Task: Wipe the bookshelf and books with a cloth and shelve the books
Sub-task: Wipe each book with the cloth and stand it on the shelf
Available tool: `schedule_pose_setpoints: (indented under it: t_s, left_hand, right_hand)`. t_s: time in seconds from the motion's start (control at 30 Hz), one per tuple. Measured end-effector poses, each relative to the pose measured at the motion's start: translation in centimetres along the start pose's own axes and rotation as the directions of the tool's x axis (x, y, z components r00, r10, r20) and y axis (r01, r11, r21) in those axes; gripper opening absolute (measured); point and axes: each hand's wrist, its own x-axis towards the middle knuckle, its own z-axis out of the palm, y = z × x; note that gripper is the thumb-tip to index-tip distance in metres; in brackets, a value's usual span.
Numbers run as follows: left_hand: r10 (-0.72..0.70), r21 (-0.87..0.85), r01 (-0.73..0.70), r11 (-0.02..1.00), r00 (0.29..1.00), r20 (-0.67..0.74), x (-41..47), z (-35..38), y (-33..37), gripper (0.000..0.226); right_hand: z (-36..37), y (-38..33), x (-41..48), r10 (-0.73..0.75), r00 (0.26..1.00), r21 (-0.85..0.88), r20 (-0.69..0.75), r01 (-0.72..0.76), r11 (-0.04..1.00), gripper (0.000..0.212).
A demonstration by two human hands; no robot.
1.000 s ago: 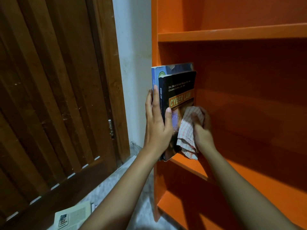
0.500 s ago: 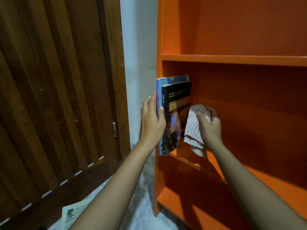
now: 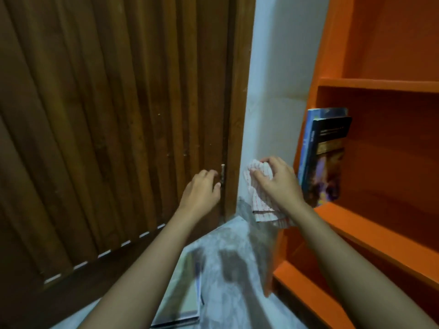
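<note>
While the cloth point(image 3: 260, 203) is being gripped in the curled right hand point(image 3: 276, 184), the floor book point(image 3: 184, 298) (blurred, flat) is being overhung by the nearer left hand point(image 3: 202, 189), loosely curled, empty.

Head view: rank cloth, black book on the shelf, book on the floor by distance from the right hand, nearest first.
1. cloth: held in the grip of the right hand itself.
2. black book: upright on the orange shelf, just right of the hand.
3. floor book: lying low and to the left, farthest.
</note>
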Motion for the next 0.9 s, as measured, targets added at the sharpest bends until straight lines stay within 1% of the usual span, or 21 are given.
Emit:
schedule_pose_setpoints:
  t_s: [0.1,0.17,0.23,0.27,0.33,0.43,0.5,0.57,0.63,0.73,0.83,0.9]
  left_hand:
    - [-0.147,0.076,0.141,0.987,0.986,0.080,-2.3,2.1,-5.4,0.040]
    - [-0.237,0.125,0.219,0.968,0.960,0.148,-3.9,3.9,-9.0,0.040]
    - [-0.328,0.158,0.297,0.942,0.916,0.231,-5.7,6.1,-12.7,0.042]
    - [-0.375,0.170,0.339,0.925,0.886,0.273,-6.8,7.3,-14.4,0.043]
    - [-0.454,0.181,0.416,0.891,0.826,0.335,-9.0,9.9,-17.9,0.043]
    - [-0.555,0.162,0.537,0.828,0.742,0.376,-12.2,13.7,-22.1,0.042]
    - [-0.598,0.193,0.578,0.793,0.678,0.428,-14.3,16.0,-24.7,0.041]
    - [-0.646,0.208,0.636,0.744,0.601,0.471,-16.0,18.0,-26.8,0.042]
    - [-0.673,0.192,0.684,0.704,0.555,0.489,-17.2,19.4,-28.3,0.039]
    - [-0.681,0.087,0.749,0.657,0.540,0.495,-18.3,20.9,-29.7,0.026]
    - [-0.683,-0.089,0.805,0.587,0.551,0.480,-19.0,22.0,-30.1,0.038]
    - [-0.702,-0.144,0.822,0.551,0.549,0.454,-19.1,22.2,-29.8,0.044]
  right_hand:
    - [6.3,0.9,-2.2,0.074,0.982,-0.011,0.173,-0.073,0.997,0.015]
    - [10.5,2.1,-4.2,0.137,0.949,-0.018,0.283,-0.138,0.990,0.015]
    - [14.5,3.7,-6.6,0.197,0.899,-0.034,0.392,-0.200,0.979,0.017]
    - [16.4,4.6,-8.0,0.226,0.867,-0.054,0.445,-0.226,0.973,0.020]
    - [19.7,6.3,-10.7,0.293,0.775,-0.103,0.560,-0.287,0.953,0.022]
    - [24.3,8.7,-14.2,0.380,0.610,-0.151,0.696,-0.393,0.907,0.019]
    - [26.7,9.7,-16.0,0.445,0.514,-0.208,0.733,-0.454,0.867,0.022]
    - [28.9,10.6,-17.6,0.476,0.455,-0.211,0.753,-0.518,0.829,0.022]
    - [30.8,11.6,-19.0,0.501,0.404,-0.234,0.765,-0.551,0.801,0.023]
    - [33.0,12.6,-20.5,0.533,0.358,-0.249,0.767,-0.599,0.761,0.029]
    - [34.5,12.6,-21.3,0.544,0.341,-0.214,0.767,-0.663,0.717,0.034]
    - [35.2,12.2,-21.7,0.517,0.362,-0.175,0.776,-0.664,0.727,0.034]
